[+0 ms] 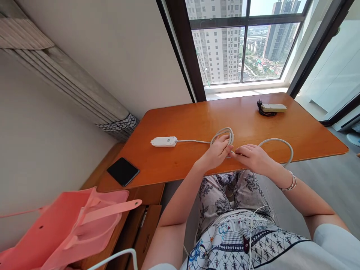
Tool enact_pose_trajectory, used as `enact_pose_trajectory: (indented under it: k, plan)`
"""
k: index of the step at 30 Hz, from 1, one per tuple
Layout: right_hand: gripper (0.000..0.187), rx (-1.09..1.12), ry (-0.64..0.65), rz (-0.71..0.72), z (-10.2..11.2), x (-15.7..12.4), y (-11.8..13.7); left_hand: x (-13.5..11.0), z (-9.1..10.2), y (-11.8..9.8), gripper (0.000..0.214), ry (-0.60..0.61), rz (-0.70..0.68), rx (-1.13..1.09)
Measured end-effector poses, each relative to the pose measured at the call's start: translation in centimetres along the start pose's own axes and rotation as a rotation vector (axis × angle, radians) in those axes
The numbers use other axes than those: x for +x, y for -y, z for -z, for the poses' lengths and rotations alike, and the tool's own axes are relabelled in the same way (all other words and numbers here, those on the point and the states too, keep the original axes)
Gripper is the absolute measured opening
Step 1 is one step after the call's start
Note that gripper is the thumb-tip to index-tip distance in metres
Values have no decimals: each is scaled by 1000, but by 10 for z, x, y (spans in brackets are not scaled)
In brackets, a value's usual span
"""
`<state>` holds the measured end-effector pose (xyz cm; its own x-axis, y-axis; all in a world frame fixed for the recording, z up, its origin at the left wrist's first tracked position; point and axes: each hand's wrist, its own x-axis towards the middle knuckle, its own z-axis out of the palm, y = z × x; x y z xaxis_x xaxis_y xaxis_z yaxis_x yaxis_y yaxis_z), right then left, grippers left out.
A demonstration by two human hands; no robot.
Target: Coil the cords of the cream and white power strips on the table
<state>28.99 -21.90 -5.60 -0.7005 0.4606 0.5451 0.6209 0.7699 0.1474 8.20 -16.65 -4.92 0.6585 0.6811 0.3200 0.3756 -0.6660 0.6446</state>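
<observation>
My left hand (216, 153) is closed around several loops of a white power cord (231, 134) above the front half of the table. From these loops the cord runs left, straight across the tabletop, to a white power strip (163, 141). My right hand (253, 158), just right of the left one, pinches the same cord, with the fingertips of both hands almost meeting. Past my right hand the cord's free length arcs up and then drops over the table's front edge. Its plug is not visible.
A black tablet or phone (123, 171) lies at the table's left corner. At the back right rests another power strip (274, 108) with a coiled black cord. A pink bag-like container (81, 221) stands lower left. The orange-brown table (168, 168) ends close to my lap.
</observation>
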Motion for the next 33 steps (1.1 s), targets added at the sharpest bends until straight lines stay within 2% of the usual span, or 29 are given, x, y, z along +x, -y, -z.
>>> enact_pose_trajectory:
  k: [4,9,11,13,16,18,23,29,31,33]
  plan:
    - [30,197,-152,53,4,3,-1,-2,-5,-2,56,73,25,-435]
    - [27,304,-276,-79,8,11,-4,-9,-21,-7,73,346,291,-946]
    - [32,353,-262,-109,9,15,-4,-10,-26,-6,73,368,339,-1086]
    - [37,506,-196,-142,10,17,-4,-8,-27,-4,68,392,356,-1210]
    - [41,771,-80,-227,10,18,-6,-6,-26,-4,65,485,326,-1380]
    - [43,853,-45,-325,8,18,-8,-7,-23,-6,63,513,297,-1465]
    - [47,1171,98,-602,1,17,-16,-15,-19,-11,46,456,348,-1596]
    - [49,1491,117,-571,-3,7,-26,-18,-20,-9,44,216,413,-1775]
    - [51,1582,150,-578,-4,4,-26,-19,-19,-7,45,157,436,-1794]
    - [49,1666,129,-601,-6,2,-24,-18,-18,-5,45,108,464,-1785]
